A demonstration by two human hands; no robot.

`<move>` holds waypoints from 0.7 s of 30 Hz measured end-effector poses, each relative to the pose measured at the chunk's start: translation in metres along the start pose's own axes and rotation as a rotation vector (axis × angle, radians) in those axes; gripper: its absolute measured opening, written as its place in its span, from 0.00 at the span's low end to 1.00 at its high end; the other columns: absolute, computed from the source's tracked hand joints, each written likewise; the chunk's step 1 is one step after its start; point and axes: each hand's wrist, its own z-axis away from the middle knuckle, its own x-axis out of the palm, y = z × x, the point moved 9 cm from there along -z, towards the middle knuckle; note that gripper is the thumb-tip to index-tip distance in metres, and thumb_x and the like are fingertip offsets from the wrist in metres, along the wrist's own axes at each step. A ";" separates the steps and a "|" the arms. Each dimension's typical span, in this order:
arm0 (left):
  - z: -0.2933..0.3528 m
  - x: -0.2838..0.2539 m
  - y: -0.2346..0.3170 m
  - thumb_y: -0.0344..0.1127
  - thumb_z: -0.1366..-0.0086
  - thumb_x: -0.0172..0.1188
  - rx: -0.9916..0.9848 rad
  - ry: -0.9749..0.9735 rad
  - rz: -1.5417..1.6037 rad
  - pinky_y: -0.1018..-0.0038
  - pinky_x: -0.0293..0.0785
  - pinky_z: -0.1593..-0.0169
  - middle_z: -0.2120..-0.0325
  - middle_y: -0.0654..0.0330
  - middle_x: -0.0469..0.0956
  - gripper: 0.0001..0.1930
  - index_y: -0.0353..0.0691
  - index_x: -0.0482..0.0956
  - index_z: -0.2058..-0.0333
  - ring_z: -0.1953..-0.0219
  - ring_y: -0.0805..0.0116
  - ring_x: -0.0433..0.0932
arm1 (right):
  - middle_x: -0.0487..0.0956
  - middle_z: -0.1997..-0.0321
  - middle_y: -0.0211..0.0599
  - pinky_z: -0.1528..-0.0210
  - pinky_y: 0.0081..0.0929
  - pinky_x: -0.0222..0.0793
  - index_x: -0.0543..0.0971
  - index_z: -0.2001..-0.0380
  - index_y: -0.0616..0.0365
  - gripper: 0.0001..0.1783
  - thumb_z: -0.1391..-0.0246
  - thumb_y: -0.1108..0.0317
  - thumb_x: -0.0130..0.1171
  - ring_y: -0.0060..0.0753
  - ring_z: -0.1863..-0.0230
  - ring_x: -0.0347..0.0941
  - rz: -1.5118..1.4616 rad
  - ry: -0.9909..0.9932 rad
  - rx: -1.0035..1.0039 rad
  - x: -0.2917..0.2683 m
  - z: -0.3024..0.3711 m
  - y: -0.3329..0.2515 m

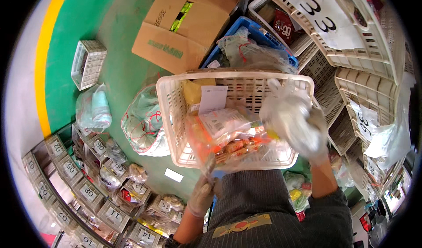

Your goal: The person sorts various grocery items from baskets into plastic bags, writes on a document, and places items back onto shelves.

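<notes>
A white plastic basket (168, 116) is in front of my body. Inside it a clear plastic bag (198, 136) holds orange-and-white packages, among them a pack of orange-wrapped snacks (239, 147). My left hand (204, 195), in a pale glove, is closed at the basket's near edge, pinching the bag's gathered edge. Over the basket's right side is my gloved right hand (314, 136), smeared by motion. A whitish blur (292, 120) lies at its fingers, and I cannot make out whether it is held. A white paper slip (213, 99) leans at the back beside a tan envelope (192, 92).
Beyond the basket stand a cardboard box (176, 32) and a blue crate (213, 56) with net bags. Stacked white crates (373, 54) rise at right. A net bag (145, 125) lies left on the green floor; numbered bins (88, 193) fill the lower left.
</notes>
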 end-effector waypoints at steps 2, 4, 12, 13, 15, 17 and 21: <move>-0.003 0.020 0.004 0.65 0.37 0.45 -0.037 -0.018 0.083 0.80 0.56 0.74 0.82 0.68 0.62 0.40 0.49 0.49 0.33 0.80 0.77 0.59 | 0.75 0.61 0.36 0.54 0.32 0.68 0.74 0.58 0.51 0.24 0.64 0.70 0.66 0.41 0.57 0.72 -0.184 -0.218 0.006 -0.003 0.019 -0.032; -0.007 0.041 0.001 0.63 0.36 0.45 0.025 -0.113 0.184 0.79 0.58 0.73 0.81 0.67 0.64 0.39 0.49 0.49 0.33 0.79 0.76 0.60 | 0.75 0.61 0.34 0.57 0.32 0.69 0.75 0.58 0.48 0.21 0.61 0.68 0.64 0.40 0.59 0.72 -0.279 -0.446 -0.003 0.024 0.036 -0.049; 0.033 0.122 0.001 0.60 0.44 0.59 0.046 -0.512 0.110 0.76 0.62 0.68 0.55 0.61 0.65 0.49 0.46 0.43 0.32 0.73 0.73 0.62 | 0.76 0.62 0.28 0.61 0.33 0.71 0.78 0.61 0.39 0.15 0.56 0.63 0.57 0.38 0.60 0.73 0.248 -0.633 -0.382 0.107 0.059 -0.052; 0.036 0.130 -0.004 0.60 0.45 0.60 -0.003 -0.564 0.123 0.77 0.62 0.68 0.50 0.61 0.64 0.50 0.47 0.43 0.32 0.73 0.73 0.62 | 0.76 0.62 0.29 0.60 0.34 0.71 0.78 0.61 0.40 0.15 0.56 0.63 0.57 0.38 0.59 0.73 0.273 -0.624 -0.375 0.107 0.062 -0.050; 0.041 0.145 -0.014 0.60 0.48 0.63 -0.111 -0.603 0.225 0.77 0.61 0.71 0.37 0.61 0.52 0.53 0.45 0.42 0.32 0.71 0.72 0.61 | 0.75 0.60 0.31 0.59 0.37 0.72 0.78 0.61 0.40 0.16 0.57 0.59 0.57 0.40 0.57 0.73 0.235 -0.720 -0.364 0.107 0.066 -0.050; 0.038 0.156 -0.009 0.58 0.49 0.65 -0.143 -0.580 0.285 0.76 0.63 0.71 0.35 0.58 0.52 0.54 0.45 0.41 0.32 0.72 0.72 0.62 | 0.75 0.60 0.32 0.59 0.39 0.72 0.77 0.59 0.40 0.17 0.57 0.58 0.57 0.42 0.57 0.73 0.161 -0.739 -0.300 0.101 0.061 -0.057; 0.019 0.138 -0.005 0.50 0.45 0.64 -0.057 -0.487 0.281 0.79 0.65 0.74 0.41 0.52 0.61 0.49 0.44 0.43 0.33 0.79 0.75 0.62 | 0.74 0.58 0.33 0.56 0.42 0.70 0.76 0.56 0.39 0.19 0.54 0.57 0.56 0.45 0.57 0.72 0.375 -0.627 -0.298 0.097 0.036 -0.079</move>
